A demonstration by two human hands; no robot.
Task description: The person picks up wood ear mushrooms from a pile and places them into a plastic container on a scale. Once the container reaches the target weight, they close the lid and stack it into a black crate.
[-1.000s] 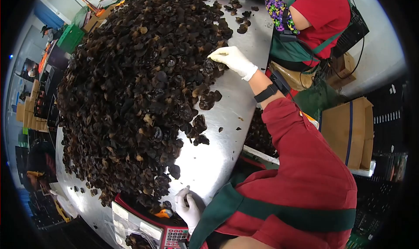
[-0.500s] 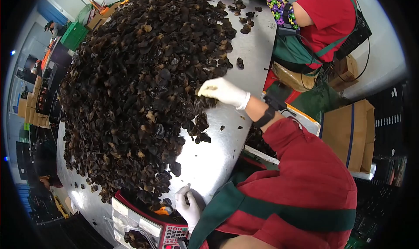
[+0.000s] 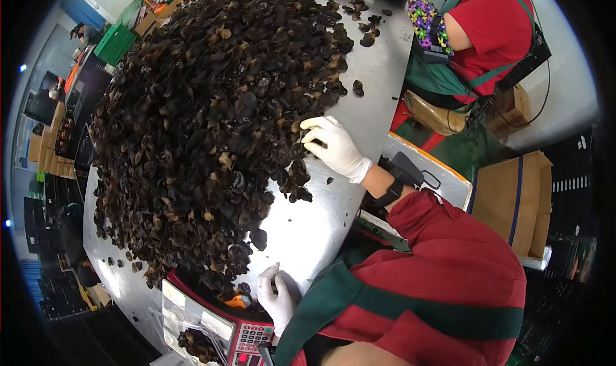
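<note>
A large heap of dark brown, wrinkled pieces that look like dried wood ear mushrooms (image 3: 192, 109) covers much of the metal table (image 3: 378, 71). At the heap's near right edge is my right hand (image 3: 337, 149), in a white glove, its curved fingers apart and the tips reaching the mushrooms. No piece shows clearly between them. My left hand (image 3: 276, 300), also gloved, rests lower down beside the scale (image 3: 247, 340), thumb and forefinger apart with nothing visible between them. A small clump of mushrooms (image 3: 197, 345) lies on the scale's pan. Close to my left hand is an orange-and-black object (image 3: 239, 300).
Across the table's right side, another person in a red shirt (image 3: 494, 26) works in patterned sleeves. A white tray with an orange rim (image 3: 449, 173) and a cardboard box (image 3: 513, 199) stand to my right. A green crate (image 3: 115, 44) sits far left.
My right hand has shifted slightly right and down along the heap's edge, and its fingers have spread. My left hand stays nearly in place. The view has tilted slightly.
</note>
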